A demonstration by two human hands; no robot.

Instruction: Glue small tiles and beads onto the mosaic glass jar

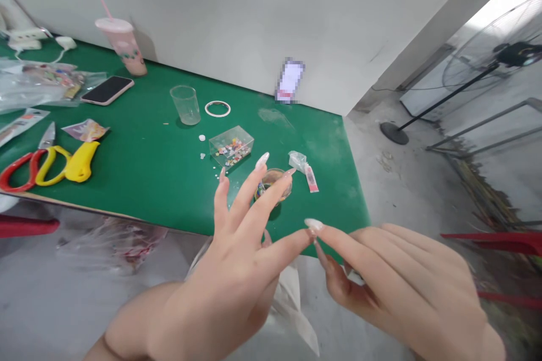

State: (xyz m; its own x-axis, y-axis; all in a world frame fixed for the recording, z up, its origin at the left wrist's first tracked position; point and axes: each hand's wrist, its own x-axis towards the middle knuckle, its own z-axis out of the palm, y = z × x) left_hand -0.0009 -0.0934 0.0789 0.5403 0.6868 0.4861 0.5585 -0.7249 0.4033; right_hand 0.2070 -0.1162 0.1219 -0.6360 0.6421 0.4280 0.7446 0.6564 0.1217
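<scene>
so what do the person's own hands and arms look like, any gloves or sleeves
Both the left hand and right hand are ungloved, with long, tapered nails, some glossy and pearly white, others more pinkish-beige. No sleeve shows on the visible left forearm, and no rings can be made out.

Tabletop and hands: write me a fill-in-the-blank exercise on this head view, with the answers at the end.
1. The tabletop is coloured ____.
2. The pink cup has a ____ sticking up from its lid.
3. In the picture, the clear box stands farther to the ____ than the clear tumbler.
4. The ____ finger of the left hand has its tip nearest the right hand.

Missing words: green; straw; right; index.
</scene>
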